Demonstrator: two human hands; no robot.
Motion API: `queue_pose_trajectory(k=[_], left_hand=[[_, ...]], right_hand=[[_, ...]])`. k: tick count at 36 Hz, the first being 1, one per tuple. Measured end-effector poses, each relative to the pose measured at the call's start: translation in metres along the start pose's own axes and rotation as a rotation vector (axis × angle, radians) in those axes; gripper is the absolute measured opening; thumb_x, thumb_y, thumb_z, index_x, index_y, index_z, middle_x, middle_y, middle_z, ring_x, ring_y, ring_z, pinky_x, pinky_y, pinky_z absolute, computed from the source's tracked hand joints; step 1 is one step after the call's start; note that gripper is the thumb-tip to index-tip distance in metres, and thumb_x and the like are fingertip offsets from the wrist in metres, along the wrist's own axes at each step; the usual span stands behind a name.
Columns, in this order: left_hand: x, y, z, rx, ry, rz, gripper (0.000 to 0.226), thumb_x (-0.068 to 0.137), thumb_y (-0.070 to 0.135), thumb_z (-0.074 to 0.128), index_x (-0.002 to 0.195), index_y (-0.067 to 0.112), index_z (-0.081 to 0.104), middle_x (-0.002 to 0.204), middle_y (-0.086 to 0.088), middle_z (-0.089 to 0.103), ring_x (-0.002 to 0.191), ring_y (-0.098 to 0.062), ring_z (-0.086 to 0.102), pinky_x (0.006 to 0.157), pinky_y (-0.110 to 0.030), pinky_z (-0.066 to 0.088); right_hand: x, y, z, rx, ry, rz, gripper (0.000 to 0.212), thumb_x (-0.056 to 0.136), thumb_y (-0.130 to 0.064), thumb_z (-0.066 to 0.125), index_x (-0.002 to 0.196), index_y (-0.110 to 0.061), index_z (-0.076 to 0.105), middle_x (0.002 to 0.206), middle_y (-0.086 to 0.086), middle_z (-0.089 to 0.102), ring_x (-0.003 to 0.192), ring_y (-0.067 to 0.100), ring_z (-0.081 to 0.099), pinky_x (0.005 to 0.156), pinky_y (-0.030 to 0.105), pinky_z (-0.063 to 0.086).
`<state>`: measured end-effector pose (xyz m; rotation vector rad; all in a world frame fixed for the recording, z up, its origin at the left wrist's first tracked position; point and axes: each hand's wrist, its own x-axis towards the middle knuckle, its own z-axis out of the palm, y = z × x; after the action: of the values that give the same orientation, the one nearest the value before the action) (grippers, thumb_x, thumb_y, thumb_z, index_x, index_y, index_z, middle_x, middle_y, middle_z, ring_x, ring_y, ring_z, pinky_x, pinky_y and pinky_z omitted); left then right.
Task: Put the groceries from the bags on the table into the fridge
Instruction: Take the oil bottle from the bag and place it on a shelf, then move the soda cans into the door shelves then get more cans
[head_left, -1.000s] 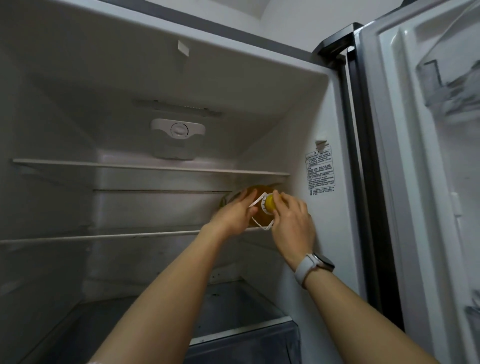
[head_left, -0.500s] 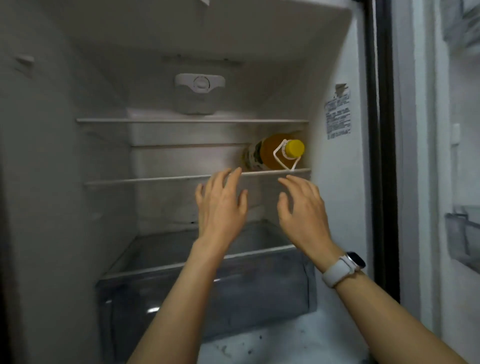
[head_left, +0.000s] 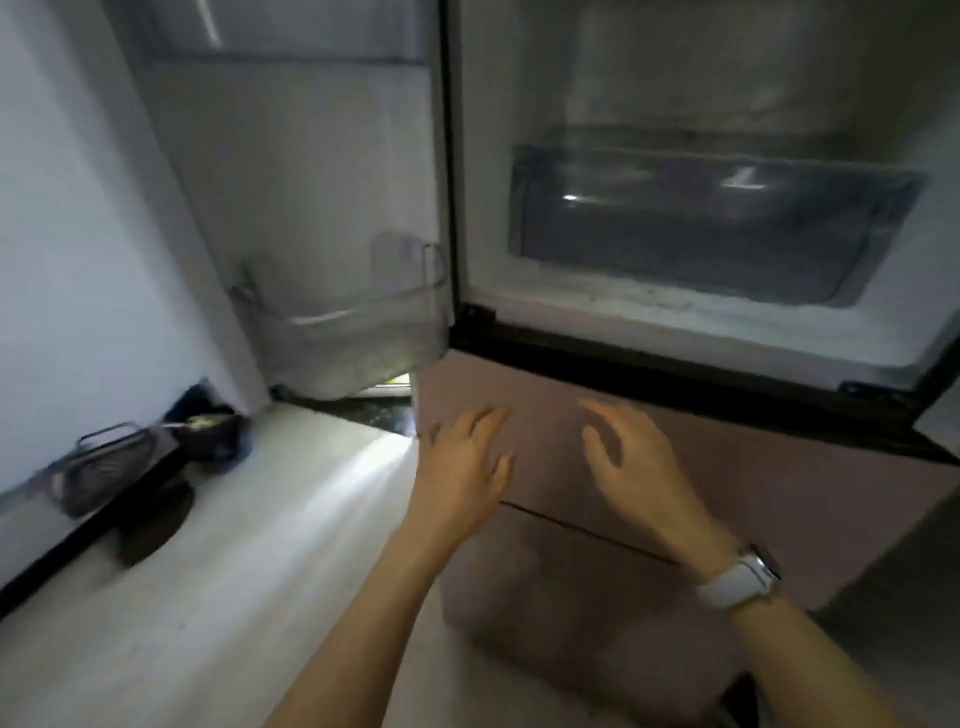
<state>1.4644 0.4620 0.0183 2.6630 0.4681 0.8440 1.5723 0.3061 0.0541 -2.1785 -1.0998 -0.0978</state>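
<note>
The open fridge (head_left: 675, 322) fills the upper right, with a clear crisper drawer (head_left: 701, 223) at its bottom. My left hand (head_left: 462, 462) and my right hand (head_left: 634, 467) hover empty, fingers spread and relaxed, in front of the pinkish lower drawer fronts (head_left: 753, 493) below the open compartment. A white watch sits on my right wrist. The orange juice bottle and the bags are out of view. The picture is motion-blurred.
The open left fridge door (head_left: 291, 182) stands at the upper left with a clear door bin (head_left: 353, 322) at its base. A dark wire basket (head_left: 109, 467) and dark objects (head_left: 213, 431) lie on the pale floor by the white wall.
My view has swung down and left, away from the shelves and the bottle. Both hands have dropped from shelf height to the lower drawers, still empty.
</note>
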Motion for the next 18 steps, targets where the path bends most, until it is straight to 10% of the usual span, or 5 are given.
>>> queue_pose_trajectory(k=[18], left_hand=[[-0.398,-0.160,-0.215,0.331,0.008,-0.995,0.042,0.094,0.032,0.049,0.133,0.019,0.048,0.135,0.002,0.052,0.125,-0.015,0.046,0.106,-0.034,0.035]], right_hand=[[-0.167,-0.274,0.259,0.165,-0.829,-0.532,0.039,0.097,-0.032,0.038,0.133,-0.019,0.046,0.132,0.000,0.052,0.124,0.018,0.044,0.103,0.026,0.030]])
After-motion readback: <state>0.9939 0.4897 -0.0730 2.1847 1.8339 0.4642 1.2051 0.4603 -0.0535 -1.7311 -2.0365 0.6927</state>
